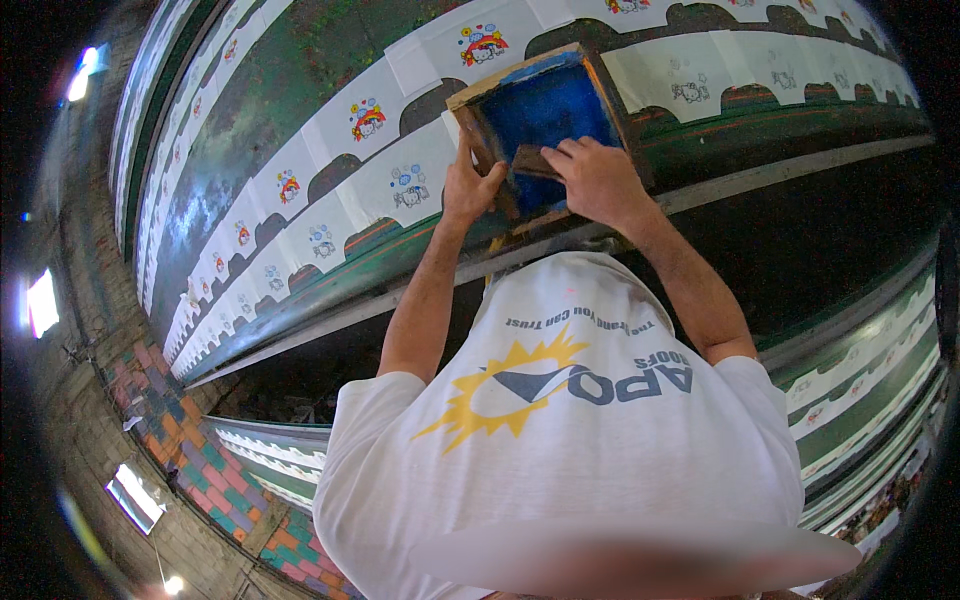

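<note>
A wooden screen-printing frame [602,88] with blue ink across its mesh lies on the long green table, in front of my chest. My left hand [470,187] grips its left side, fingers along the outside and thumb toward the inner edge. Inside the frame, my right hand [600,180] holds a brown wooden squeegee [534,161] over the blue mesh. The squeegee's lower edge is hidden from view. White cut pieces [408,188] with blue and black printed figures lie in a row left of the frame; to its right, another piece [690,92] shows only a dark outline.
Behind the near row, more white pieces [368,120] carry coloured rainbow prints. The table's pale front rail [760,180] runs between me and the pieces. Further printing tables [860,375] stand behind me at the right, and colourful paving [190,440] shows at the left.
</note>
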`<state>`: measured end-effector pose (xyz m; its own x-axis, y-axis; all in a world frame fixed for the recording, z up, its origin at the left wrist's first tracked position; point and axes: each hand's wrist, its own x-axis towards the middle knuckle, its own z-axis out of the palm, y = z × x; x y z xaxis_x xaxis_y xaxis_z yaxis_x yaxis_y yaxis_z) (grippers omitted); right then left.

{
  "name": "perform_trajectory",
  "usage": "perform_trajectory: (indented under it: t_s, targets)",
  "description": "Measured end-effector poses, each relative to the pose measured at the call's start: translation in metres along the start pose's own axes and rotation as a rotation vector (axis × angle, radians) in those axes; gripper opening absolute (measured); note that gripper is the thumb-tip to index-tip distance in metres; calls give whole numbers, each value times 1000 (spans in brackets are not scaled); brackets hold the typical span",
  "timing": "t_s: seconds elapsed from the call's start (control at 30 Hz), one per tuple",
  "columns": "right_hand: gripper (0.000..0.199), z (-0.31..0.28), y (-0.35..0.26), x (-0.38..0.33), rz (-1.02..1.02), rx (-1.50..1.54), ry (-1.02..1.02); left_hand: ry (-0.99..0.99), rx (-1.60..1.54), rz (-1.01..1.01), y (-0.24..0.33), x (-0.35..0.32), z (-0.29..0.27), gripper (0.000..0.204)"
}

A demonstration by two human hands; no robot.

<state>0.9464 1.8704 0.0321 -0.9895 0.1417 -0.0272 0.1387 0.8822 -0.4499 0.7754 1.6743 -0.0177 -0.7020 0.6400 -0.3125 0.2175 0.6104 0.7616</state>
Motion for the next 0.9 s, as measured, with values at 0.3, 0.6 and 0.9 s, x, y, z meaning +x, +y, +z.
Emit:
perform_trajectory:
  t_s: [0.3,0.6,0.9]
  targets:
    - [47,-8,22,6,-148,108,-53,61,52,129,-20,1,4,94]
    - [49,-9,40,103,-60,-24,20,-70,50,-106,2,-5,-4,97]
    - [50,-7,12,8,-96,58,-61,11,98,64,-18,2,5,107]
